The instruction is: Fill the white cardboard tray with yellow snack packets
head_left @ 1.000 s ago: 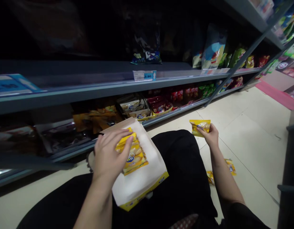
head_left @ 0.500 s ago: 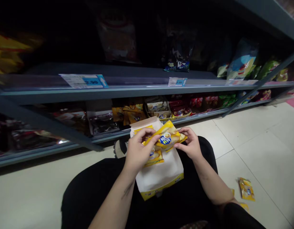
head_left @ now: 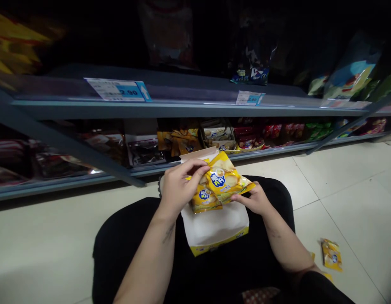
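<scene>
Between my two hands is a yellow snack packet [head_left: 225,175] with a blue-and-white logo, held above a box. My left hand [head_left: 179,185] pinches its upper left corner between thumb and fingers. At its right end, my right hand [head_left: 254,198] grips the lower corner. Below lies the open white box [head_left: 211,228] with yellow outer edges, resting on my lap. Another yellow packet [head_left: 206,199] sits inside toward the far end, partly covered by the held one and by my left hand.
A yellow packet [head_left: 331,254] lies on the tiled floor at my right, with others half hidden by my arm. Ahead, the lower shelf [head_left: 246,153] holds boxes of packets; price tags [head_left: 119,90] line the shelf above. A slanted grey post [head_left: 87,145] stands at left.
The held packet has turned its front more fully toward me, and my left hand has shifted slightly left. The view has also shifted, moving the shelf tags up and right.
</scene>
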The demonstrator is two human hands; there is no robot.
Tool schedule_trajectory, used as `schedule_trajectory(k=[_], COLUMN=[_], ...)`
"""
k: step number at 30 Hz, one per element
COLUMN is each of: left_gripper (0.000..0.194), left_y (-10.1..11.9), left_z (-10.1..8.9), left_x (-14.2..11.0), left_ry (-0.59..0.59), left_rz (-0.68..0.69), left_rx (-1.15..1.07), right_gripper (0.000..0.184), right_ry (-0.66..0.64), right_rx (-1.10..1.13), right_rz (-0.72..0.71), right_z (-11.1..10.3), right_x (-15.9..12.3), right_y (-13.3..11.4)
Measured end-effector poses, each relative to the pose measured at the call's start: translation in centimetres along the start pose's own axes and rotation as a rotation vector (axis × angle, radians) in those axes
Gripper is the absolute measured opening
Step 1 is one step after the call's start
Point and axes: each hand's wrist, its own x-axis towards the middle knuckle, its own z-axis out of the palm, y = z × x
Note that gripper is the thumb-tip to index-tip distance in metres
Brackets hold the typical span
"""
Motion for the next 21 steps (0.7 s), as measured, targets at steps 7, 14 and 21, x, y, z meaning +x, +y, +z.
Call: schedule_trajectory(k=[7,14,21], left_gripper=[0.015,0.023,0.010], left_y=[-0.2,-1.2,-3.0], left_z=[-1.8,-2.6,-1.4], left_x=[0.3,0.9,0.7], left_ry=[-0.121,-0.536,-0.894], left_rz=[0.112,-0.072,-0.312], left_rx=[0.130,0.192,0.447], right_gripper=[0.023,0.025,0.019], right_ry=[-0.050,0.204,0.256], right_rx=[0.014,0.092,0.066], right_rz=[-0.050,-0.021,0.023], right_z=[-1.1,-1.5,-1.2], right_x=[-0.1,-0.2,-0.4], right_y=[0.5,2.1,2.4])
